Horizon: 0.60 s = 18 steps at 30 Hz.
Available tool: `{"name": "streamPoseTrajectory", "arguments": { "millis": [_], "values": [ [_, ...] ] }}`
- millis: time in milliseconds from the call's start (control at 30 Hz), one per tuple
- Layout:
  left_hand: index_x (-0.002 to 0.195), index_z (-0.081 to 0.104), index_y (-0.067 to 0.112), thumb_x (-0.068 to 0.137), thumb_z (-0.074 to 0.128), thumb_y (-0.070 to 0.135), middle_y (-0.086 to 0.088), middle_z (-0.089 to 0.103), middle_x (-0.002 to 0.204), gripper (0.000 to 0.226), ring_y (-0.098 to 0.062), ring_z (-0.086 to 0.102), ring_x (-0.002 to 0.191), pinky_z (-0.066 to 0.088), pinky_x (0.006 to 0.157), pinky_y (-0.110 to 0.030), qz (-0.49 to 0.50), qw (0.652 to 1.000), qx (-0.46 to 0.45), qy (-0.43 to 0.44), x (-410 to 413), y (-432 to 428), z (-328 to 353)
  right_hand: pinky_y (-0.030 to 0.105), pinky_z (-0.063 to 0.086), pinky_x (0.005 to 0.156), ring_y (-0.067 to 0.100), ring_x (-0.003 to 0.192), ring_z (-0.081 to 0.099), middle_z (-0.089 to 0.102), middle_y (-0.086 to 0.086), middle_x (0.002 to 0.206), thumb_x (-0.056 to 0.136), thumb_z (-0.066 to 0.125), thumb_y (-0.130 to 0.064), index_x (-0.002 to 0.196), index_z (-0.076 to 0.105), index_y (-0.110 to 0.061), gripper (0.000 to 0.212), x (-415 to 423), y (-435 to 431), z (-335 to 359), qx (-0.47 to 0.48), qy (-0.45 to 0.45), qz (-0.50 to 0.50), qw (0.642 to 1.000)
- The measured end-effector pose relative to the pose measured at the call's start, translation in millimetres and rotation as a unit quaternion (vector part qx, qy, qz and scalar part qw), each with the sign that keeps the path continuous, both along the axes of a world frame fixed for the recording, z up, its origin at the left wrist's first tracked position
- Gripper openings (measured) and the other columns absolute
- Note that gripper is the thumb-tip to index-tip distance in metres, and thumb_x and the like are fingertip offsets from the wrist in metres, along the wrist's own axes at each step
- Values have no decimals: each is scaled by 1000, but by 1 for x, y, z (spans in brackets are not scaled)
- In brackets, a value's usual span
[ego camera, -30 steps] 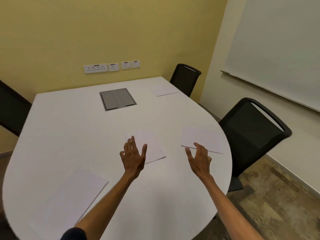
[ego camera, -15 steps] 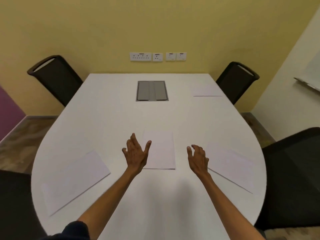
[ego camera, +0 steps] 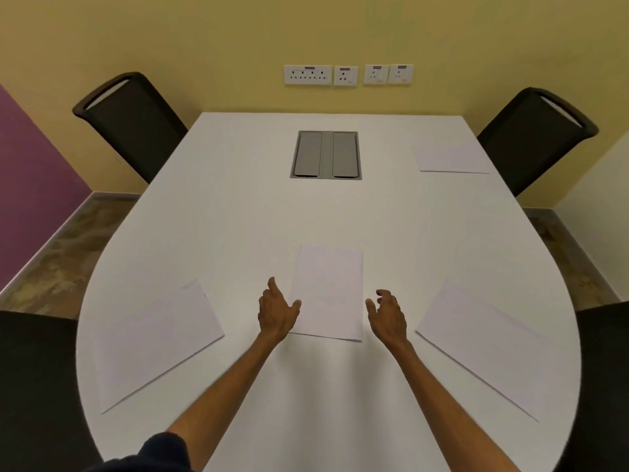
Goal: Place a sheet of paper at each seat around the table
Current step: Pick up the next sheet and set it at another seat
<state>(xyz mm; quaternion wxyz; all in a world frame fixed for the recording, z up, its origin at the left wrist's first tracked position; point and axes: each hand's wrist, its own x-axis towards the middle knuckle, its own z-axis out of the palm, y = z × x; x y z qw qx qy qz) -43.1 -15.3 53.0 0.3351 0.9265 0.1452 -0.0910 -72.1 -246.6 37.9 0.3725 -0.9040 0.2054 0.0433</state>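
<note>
Honestly, nothing here is legible. The only lettering-ish bits are the small purple labels (ego camera: 310, 67) along the top edge of the white socket plates (ego camera: 345, 75) on the yellow wall, one per plate. They're way too tiny and blurry to read. The sheets of paper (ego camera: 328, 291) on the tabletop (ego camera: 255, 216) below the socket plates just look plain white.

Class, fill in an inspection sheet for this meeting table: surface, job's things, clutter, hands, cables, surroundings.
Surface: white table with grey hatch.
Job's things: four sheets: centre sheet, left sheet, right sheet, far-right sheet; none by the far-left chair.
Clutter: nothing seen.
Hands: left hand and right hand open, empty, flanking centre sheet.
Cables: nothing seen.
Surroundings: sockets on yellow wall.
</note>
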Motion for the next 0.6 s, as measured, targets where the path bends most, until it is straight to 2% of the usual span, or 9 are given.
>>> {"name": "streamPoseTrajectory", "arguments": {
  "millis": [100,167,367,600],
  "values": [
    [150,28,10,87,68,36,-18,43,144,79,-35,37,136,39,104,-46,-18,1000,5,22,17,1,-13,38,41,99,31,123,55,53,12,139,100,47,-31,140,42,-11,45,13,2,-14,6,30,-3,1000],
    [149,31,10,87,69,34,-17,40,146,77,-34,36,137,38,106,-44,-21,999,-7,33,27,1,-22,38,41,98,31,123,55,53,12,139,100,47,-31,140,41,-11,45,22,3,-25,6,45,2,999],
    [152,28,8,88,71,25,-15,33,154,79,-32,35,141,31,115,-38,16,994,-93,54,59,-4,-48,39,43,96,31,122,55,50,12,140,100,47,-32,140,41,-11,46,49,8,-61,0,72,2,997],
    [153,24,8,90,67,29,-17,31,154,79,-33,31,143,29,115,-41,15,993,-83,81,86,-12,-76,43,44,96,34,125,50,43,14,141,99,50,-30,140,41,-9,48,73,12,-85,-6,79,-28,996]
  ]
}}
